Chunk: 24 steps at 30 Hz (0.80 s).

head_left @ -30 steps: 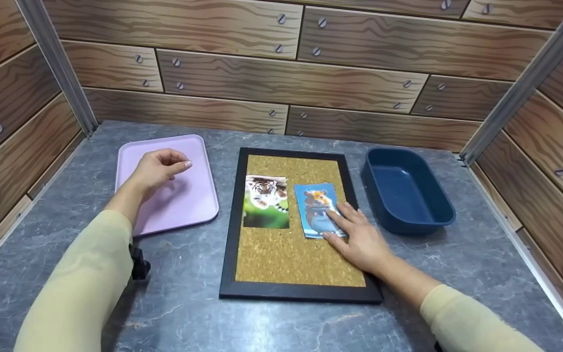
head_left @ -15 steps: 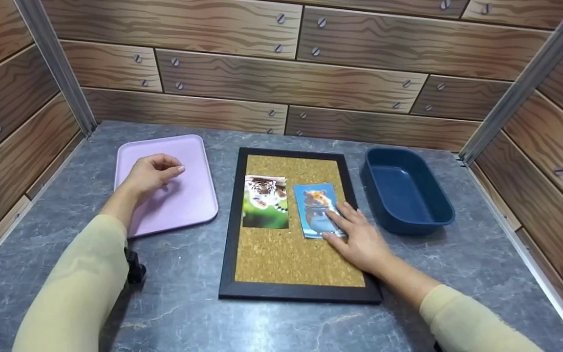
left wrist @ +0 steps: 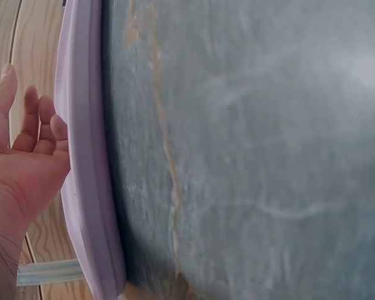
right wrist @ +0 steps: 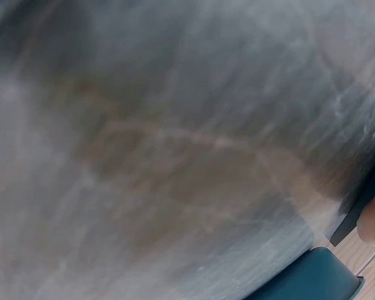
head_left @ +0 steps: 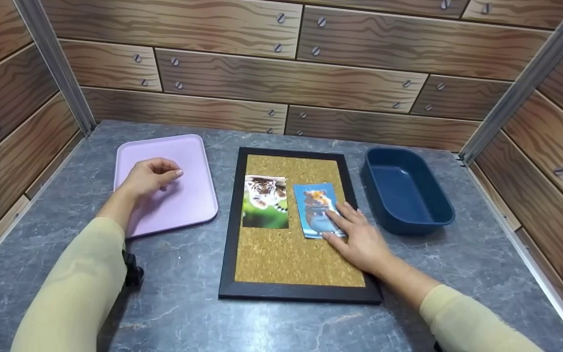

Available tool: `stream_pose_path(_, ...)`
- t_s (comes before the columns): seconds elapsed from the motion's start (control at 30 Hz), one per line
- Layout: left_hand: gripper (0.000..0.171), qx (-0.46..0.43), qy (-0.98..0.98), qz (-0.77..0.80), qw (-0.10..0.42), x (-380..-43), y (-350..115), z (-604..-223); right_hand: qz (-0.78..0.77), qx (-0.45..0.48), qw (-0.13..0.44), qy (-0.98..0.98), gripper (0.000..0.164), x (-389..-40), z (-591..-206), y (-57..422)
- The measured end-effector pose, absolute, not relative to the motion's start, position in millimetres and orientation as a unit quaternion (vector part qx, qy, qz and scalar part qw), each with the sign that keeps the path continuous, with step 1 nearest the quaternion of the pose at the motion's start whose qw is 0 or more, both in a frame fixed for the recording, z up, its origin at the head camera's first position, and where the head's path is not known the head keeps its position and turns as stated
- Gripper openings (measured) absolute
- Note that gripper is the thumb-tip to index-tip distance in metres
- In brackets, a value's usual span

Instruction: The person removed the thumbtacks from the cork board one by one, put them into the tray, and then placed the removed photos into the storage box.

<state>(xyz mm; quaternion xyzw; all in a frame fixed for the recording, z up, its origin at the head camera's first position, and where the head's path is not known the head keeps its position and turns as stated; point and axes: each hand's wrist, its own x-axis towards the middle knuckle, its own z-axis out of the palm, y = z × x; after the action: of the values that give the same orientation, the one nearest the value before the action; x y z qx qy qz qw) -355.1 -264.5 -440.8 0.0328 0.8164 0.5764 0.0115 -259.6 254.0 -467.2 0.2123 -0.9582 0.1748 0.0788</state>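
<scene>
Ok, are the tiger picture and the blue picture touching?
Apart: the head view shows a strip of cork between the tiger picture and the blue picture.

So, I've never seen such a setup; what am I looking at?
No machine here, just a person's right hand and left hand, both bare. The wide picture is taken from the person's head; the other two, one from each wrist. On the grey table are a lilac tray, a framed cork board and a dark blue container. A tiger picture and a blue animal picture lie on the board. The right hand rests on the animal picture; the left is over the tray, with nothing visibly held.
</scene>
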Motion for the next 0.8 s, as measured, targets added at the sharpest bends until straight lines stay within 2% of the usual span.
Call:
stream_pose_path(0.43, 0.031, 0.027, 0.828, 0.558, 0.041, -354.3, -268.4, -445.5, 0.174, 0.209, 0.065, -0.96, 0.065, -259.5, -466.1, 253.6)
stream_pose_path(0.8, 0.03, 0.033, 0.834, 0.549, 0.036, -352.9, -266.6, -451.0, 0.17, 0.21, 0.075, -0.96, 0.064, -259.7, -468.2, 254.2)
